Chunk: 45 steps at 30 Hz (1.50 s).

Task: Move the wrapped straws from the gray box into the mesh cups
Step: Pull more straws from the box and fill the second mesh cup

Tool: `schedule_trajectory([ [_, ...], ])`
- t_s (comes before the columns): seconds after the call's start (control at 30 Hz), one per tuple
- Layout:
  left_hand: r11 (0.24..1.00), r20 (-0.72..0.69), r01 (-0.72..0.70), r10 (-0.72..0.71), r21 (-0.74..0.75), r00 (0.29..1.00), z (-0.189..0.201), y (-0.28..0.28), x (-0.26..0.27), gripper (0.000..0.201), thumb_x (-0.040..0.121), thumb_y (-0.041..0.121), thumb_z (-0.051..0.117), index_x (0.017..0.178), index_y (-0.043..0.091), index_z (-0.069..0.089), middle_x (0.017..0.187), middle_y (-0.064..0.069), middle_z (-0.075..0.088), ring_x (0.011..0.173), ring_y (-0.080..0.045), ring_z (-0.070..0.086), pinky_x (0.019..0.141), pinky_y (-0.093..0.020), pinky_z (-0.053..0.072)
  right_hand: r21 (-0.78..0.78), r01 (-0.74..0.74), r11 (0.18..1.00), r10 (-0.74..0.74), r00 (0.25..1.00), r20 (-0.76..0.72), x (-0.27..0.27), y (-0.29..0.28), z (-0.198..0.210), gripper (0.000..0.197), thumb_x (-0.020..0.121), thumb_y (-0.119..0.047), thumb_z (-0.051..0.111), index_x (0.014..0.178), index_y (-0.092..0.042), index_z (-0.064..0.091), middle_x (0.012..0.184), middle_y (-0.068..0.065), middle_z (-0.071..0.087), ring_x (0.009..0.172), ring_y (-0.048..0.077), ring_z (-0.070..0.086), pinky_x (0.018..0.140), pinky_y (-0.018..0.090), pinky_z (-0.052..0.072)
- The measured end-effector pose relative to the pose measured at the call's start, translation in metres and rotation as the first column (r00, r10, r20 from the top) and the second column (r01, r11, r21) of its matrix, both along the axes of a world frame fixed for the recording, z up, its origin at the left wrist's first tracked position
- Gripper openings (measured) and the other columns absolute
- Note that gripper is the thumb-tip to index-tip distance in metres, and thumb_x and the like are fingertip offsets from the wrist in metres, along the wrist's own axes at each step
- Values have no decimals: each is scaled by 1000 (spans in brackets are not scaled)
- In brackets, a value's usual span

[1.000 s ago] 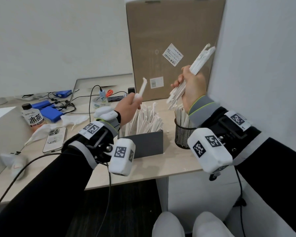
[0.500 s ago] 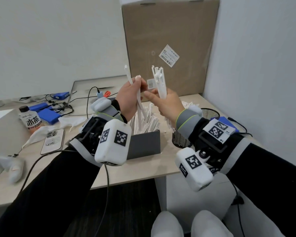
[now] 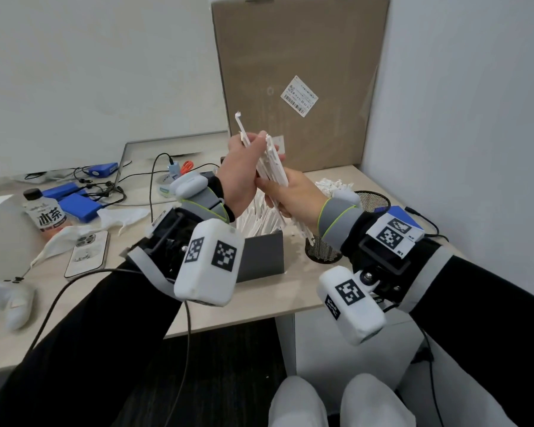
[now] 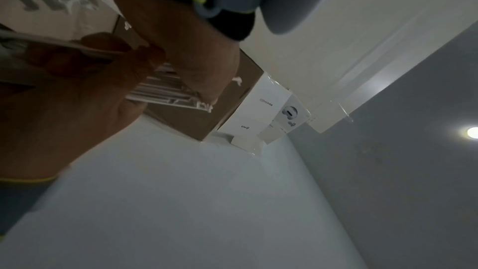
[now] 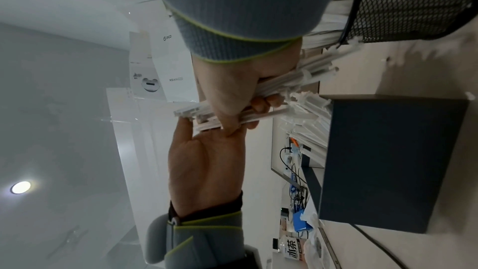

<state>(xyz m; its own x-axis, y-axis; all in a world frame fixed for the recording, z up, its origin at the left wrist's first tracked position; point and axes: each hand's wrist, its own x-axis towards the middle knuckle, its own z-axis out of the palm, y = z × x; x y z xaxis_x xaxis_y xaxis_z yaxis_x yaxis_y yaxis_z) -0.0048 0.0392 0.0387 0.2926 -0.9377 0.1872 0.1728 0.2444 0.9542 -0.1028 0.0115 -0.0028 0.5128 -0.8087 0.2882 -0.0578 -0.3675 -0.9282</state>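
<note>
Centre frame, near to far: gray box [image 3: 259, 254] of wrapped straws; mesh cup [image 3: 322, 251] at its right; above, right hand [image 3: 293, 195] gripping a straw bundle [image 3: 273, 167], left hand [image 3: 241, 177] pinching one straw [image 3: 240, 126] against it; cardboard box [image 3: 296, 72] behind.

left hand [image 4: 64, 114]: at 9 o'clock, dim, fingers curled round one straw [image 4: 51, 47]
right hand [image 4: 191, 48]: 11 o'clock, gripping straw bundle [image 4: 165, 95]
cardboard box [image 4: 191, 122]: centre
ceiling lamp [image 4: 472, 132]: 3 o'clock
</note>
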Motion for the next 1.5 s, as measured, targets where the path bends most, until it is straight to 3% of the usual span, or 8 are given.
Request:
schedule_trajectory([
  [0.13, 998, -21, 65, -64, 25, 998, 3, 2, 3, 61, 94, 39, 50, 139, 12, 18, 110, -13, 57, 90, -21, 67, 81, -37, 57, -70, 21, 997, -23, 999, -22, 0, 1, -4, 10, 98, -25, 49, 89, -21, 53, 58, -1, 47, 38, -1, 40, 46, 12, 33],
  [0.27, 997, 113, 82, -82, 8, 990, 4, 6, -1, 30, 98, 21, 48, 120, 6, 37, 94, -10, 62, 89, -22, 63, 85, -33, 53, -99, 23, 995, -27, 999, -46, 3, 0, -4, 17, 97, -21, 47, 81, -24, 50, 64, -2, 48, 52, 11, 46, 56, 24, 39],
  [0.47, 994, 319, 105, -102, 7, 942, 16, 9, -19, 20, 99, 31, 43, 110, 14, 46, 99, 1, 65, 73, -17, 60, 43, -20, 39, -122, 15, 992, -13, 1000, 19, -11, -3, 8, 20, 99, -11, 42, 83, -14, 52, 68, -2, 57, 57, 2, 57, 61, 14, 48],
  [0.53, 993, 363, 110, -91, -32, 927, 17, 9, -27, 30, 99, 37, 41, 115, 12, 49, 101, -3, 62, 71, -19, 56, 51, -26, 43, -111, 56, 992, -43, 992, 119, -20, -10, 13, 20, 97, -11, 44, 79, -14, 52, 57, -7, 56, 48, 1, 52, 54, 16, 45],
  [0.7, 999, 448, 16, -32, 40, 893, -5, -8, -32, 26, 100, 32, 34, 118, 19, 49, 115, 1, 60, 111, -13, 54, 99, -31, 38, 66, 286, 956, -286, 853, 436, -61, -34, 27, 21, 96, -24, 52, 76, -16, 53, 44, -13, 40, 41, 4, 34, 47, 22, 33],
  [0.87, 957, 616, -14, -176, 291, 768, -35, -22, -43, 53, 89, 7, 51, 139, 13, 33, 135, -7, 46, 109, -19, 49, 89, -30, 43, 274, 372, 887, -462, 688, 560, -95, -52, 27, 41, 89, -41, 59, 66, -16, 36, 38, -9, 30, 36, 10, 27, 44, 24, 31],
  [1.03, 926, 776, -55, -280, 374, 565, -55, -33, -62, 107, 71, 20, 79, 149, 16, 6, 150, -11, 26, 135, -29, 34, 109, -38, 35, 283, 452, 846, -531, 666, 523, -92, -62, 9, 39, 93, -41, 53, 69, -16, 36, 36, -10, 33, 35, 8, 30, 46, 25, 33],
  [1.5, 927, 833, -140, -237, 348, 499, -76, -56, -66, 123, 61, 29, 87, 150, 19, 3, 148, -9, 26, 137, -27, 33, 111, -41, 33, 149, 477, 866, -500, 831, 244, -66, -73, -34, 48, 95, -44, 47, 56, -16, 39, 49, -1, 40, 41, 8, 39, 52, 21, 41],
])
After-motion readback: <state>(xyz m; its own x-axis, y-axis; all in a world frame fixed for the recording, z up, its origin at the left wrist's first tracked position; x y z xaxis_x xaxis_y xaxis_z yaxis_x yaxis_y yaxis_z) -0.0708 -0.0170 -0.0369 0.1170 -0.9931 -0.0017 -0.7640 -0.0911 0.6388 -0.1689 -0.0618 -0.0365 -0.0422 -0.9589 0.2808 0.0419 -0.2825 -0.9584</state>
